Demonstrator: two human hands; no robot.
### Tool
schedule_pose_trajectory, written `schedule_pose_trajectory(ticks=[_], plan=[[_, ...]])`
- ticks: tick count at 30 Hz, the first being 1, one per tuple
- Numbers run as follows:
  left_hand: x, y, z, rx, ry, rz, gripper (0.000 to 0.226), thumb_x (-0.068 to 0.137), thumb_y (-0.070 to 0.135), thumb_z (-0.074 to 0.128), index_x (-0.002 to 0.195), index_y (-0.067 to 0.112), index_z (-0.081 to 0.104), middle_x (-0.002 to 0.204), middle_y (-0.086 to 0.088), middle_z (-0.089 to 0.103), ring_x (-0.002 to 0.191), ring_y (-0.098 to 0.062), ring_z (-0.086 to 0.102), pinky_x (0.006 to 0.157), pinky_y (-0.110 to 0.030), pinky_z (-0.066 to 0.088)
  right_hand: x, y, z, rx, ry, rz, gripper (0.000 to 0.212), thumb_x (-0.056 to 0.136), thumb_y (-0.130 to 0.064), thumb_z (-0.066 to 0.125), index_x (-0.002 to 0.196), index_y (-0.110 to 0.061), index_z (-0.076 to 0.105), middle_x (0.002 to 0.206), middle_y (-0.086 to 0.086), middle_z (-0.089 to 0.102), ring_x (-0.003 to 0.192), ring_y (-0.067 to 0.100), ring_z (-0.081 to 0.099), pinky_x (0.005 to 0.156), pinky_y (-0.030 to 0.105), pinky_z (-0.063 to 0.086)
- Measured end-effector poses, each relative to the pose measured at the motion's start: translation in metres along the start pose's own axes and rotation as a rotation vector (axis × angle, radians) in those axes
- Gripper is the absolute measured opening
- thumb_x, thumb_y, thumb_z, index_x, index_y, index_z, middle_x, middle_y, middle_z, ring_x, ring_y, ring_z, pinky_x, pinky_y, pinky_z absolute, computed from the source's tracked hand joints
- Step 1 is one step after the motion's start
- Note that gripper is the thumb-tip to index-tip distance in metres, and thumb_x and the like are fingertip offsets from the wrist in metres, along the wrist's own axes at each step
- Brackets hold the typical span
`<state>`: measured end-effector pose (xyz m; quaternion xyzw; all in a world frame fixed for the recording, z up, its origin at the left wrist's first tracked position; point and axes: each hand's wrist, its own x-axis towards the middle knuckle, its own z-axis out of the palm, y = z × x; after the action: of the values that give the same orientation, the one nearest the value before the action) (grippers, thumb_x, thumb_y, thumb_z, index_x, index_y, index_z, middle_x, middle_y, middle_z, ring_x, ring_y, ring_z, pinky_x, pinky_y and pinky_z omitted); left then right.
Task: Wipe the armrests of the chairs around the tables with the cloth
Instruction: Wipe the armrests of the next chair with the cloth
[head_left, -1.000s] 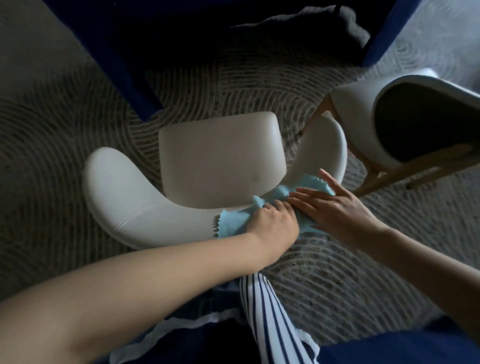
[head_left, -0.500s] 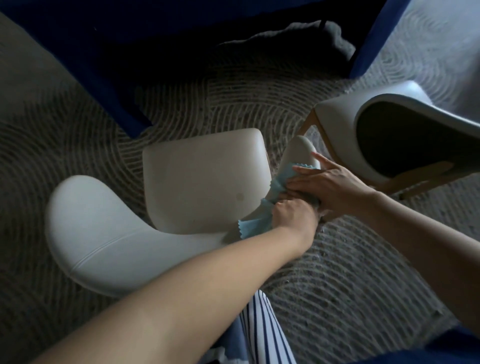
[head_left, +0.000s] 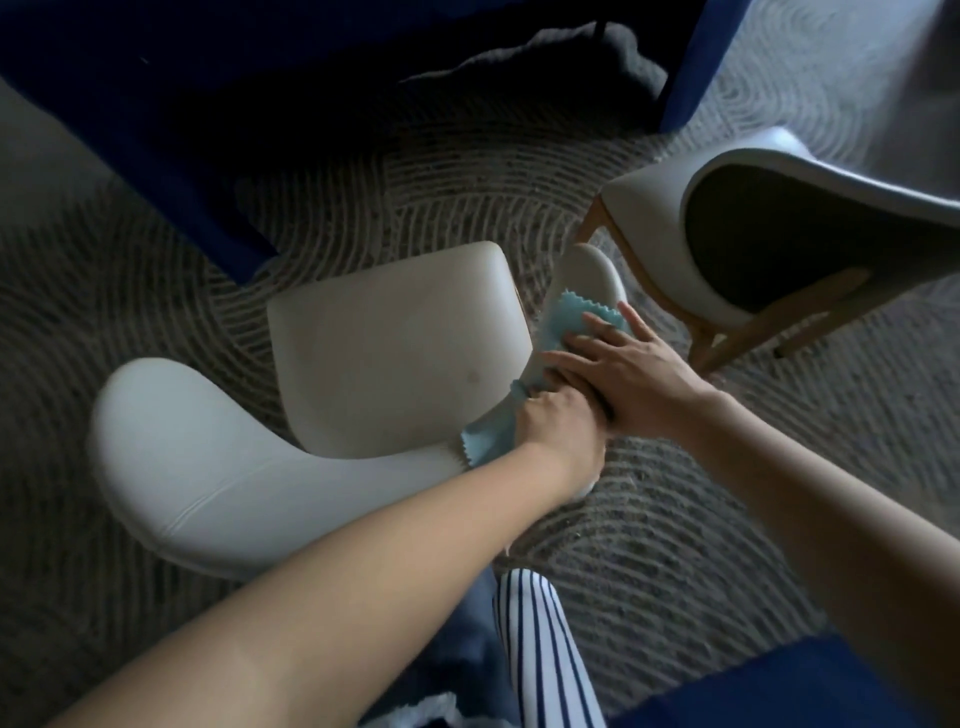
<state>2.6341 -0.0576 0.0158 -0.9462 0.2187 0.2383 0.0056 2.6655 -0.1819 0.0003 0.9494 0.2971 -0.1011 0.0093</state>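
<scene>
Since half a second ago your right hand (head_left: 628, 374) has slid up the right armrest (head_left: 589, 273) of the white chair (head_left: 395, 353), toward 1 o'clock. Its fingers now lie straight and spread, pressing the blue cloth (head_left: 574, 317) flat on the padding; before, they curved over the edge. More of the cloth shows beyond your fingertips, stopping short of the armrest's tip. Your left hand (head_left: 558, 421) stays at 7 o'clock of the right one, touching it. Its fingers are curled, gripping the cloth's lower end where the armrest meets the backrest, and a zigzag corner sticks out at 8 o'clock of that fist. The second chair (head_left: 779, 223) stands at 2 o'clock, its wooden leg (head_left: 670, 306) near the armrest tip. The patterned rug (head_left: 363, 182) lies under both.
</scene>
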Motion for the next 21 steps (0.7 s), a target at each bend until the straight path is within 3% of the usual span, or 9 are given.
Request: schedule_pose_trajectory(ticks=[3,6,13,18,21], plan=[[-0.017,-0.009,0.008,0.121,0.005,0.060,0.044,0.097,0.023,0.041,0.135,0.002,0.043,0.135,-0.023,0.043,0.121,-0.036,0.048,0.097,-0.043,0.042,-0.008,-0.028,0.003,-0.037,0.060,0.045,0.050,0.072,-0.033,0.074,0.119,-0.019,0.063,0.119,0.001,0.066,0.127,0.037,0.049,0.112,0.056,0.019],[-0.040,-0.025,0.022,0.143,0.062,0.117,0.047,0.098,0.020,0.038,0.139,-0.003,0.035,0.135,-0.026,0.038,0.120,-0.038,0.044,0.090,-0.039,0.046,-0.014,-0.062,0.008,0.017,0.153,0.101,0.048,0.064,-0.026,0.079,0.106,-0.008,0.068,0.106,0.010,0.070,0.113,0.039,0.060,0.105,0.055,0.034],[-0.088,-0.085,0.056,0.130,0.125,0.243,0.050,0.098,0.018,0.037,0.143,-0.003,0.027,0.138,-0.022,0.036,0.121,-0.033,0.043,0.092,-0.036,0.045,-0.011,-0.147,0.016,0.039,0.163,0.223,0.041,0.064,-0.025,0.070,0.101,-0.007,0.067,0.105,0.008,0.069,0.108,0.032,0.061,0.104,0.040,0.041],[-0.116,-0.135,0.070,0.105,0.130,0.346,0.059,0.098,0.017,0.038,0.146,-0.005,0.014,0.147,-0.024,0.027,0.127,-0.034,0.039,0.098,-0.038,0.042,0.003,-0.209,0.016,0.099,0.173,0.335,0.042,0.058,-0.024,0.069,0.098,-0.009,0.067,0.098,0.004,0.068,0.099,0.029,0.061,0.097,0.038,0.045],[-0.134,-0.173,0.086,0.132,0.205,0.406,0.056,0.093,0.016,0.045,0.142,-0.006,0.029,0.139,-0.022,0.041,0.118,-0.033,0.050,0.090,-0.036,0.048,0.019,-0.253,0.015,0.113,0.194,0.398,0.044,0.055,-0.022,0.072,0.096,-0.009,0.066,0.096,0.004,0.068,0.095,0.028,0.062,0.095,0.039,0.047]])
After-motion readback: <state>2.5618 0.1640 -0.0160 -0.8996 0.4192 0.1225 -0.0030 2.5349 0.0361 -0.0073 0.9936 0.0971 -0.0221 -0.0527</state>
